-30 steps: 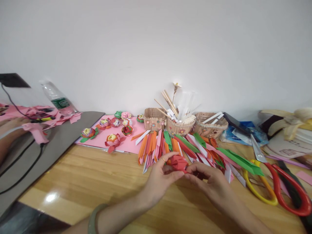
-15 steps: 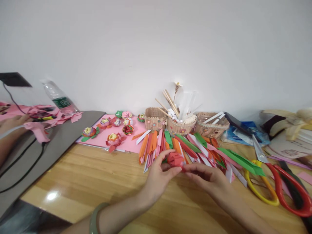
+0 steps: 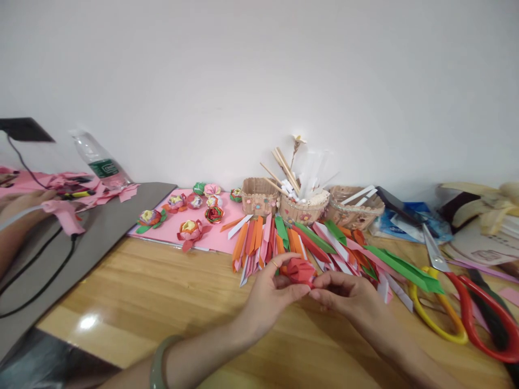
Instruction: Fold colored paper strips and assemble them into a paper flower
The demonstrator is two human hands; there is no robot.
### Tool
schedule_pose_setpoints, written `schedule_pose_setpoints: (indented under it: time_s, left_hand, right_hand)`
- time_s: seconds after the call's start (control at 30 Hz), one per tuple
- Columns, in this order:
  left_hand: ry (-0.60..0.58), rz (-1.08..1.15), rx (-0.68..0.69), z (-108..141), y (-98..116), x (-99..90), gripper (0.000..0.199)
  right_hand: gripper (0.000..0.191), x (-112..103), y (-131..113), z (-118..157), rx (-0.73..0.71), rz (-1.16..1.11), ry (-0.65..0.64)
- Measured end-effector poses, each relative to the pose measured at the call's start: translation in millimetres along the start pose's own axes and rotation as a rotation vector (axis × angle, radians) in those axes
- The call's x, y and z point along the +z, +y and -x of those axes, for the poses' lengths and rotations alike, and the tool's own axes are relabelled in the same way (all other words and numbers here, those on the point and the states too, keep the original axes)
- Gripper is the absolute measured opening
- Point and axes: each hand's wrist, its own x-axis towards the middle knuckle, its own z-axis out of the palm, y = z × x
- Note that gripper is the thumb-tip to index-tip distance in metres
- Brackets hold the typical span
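Note:
A red folded paper flower [image 3: 300, 270] is held low over the wooden table [image 3: 162, 286], near the middle of the view. Thumb and fingers of my left hand [image 3: 275, 292] wrap round its left side. My right hand [image 3: 344, 292] pinches its lower right edge between thumb and fingertips. Just behind the hands lie many folded paper strips [image 3: 253, 237] in orange, pink, red, white and green. Several finished paper flowers [image 3: 190, 231] rest on a pink sheet [image 3: 221, 243] to the left.
Three woven baskets [image 3: 261, 197] stand by the wall, one with sticks. Large scissors [image 3: 466, 319] lie at right, near a phone [image 3: 399, 205]. At left are a pink glue gun [image 3: 65, 216], a plastic bottle [image 3: 99, 162], pink scraps and another person's arm [image 3: 20, 216].
Both hands and the red flower have shifted slightly to the right. My right hand's fingers have curled in closer on the flower's edge.

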Motion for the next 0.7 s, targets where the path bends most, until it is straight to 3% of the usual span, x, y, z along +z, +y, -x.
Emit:
schedule_pose_setpoints:
  time_s: [0.3,0.7]
  left_hand:
    - [0.0,0.019,-0.003,0.7,0.7,-0.1,0.044]
    - [-0.037,0.013,-0.031,3.5,4.1,1.4,0.045]
  right_hand:
    - [0.023,-0.6,-2.3,6.2,-0.233,0.261,0.04]
    - [0.03,-0.3,-10.0,3.2,-0.03,0.151,0.025]
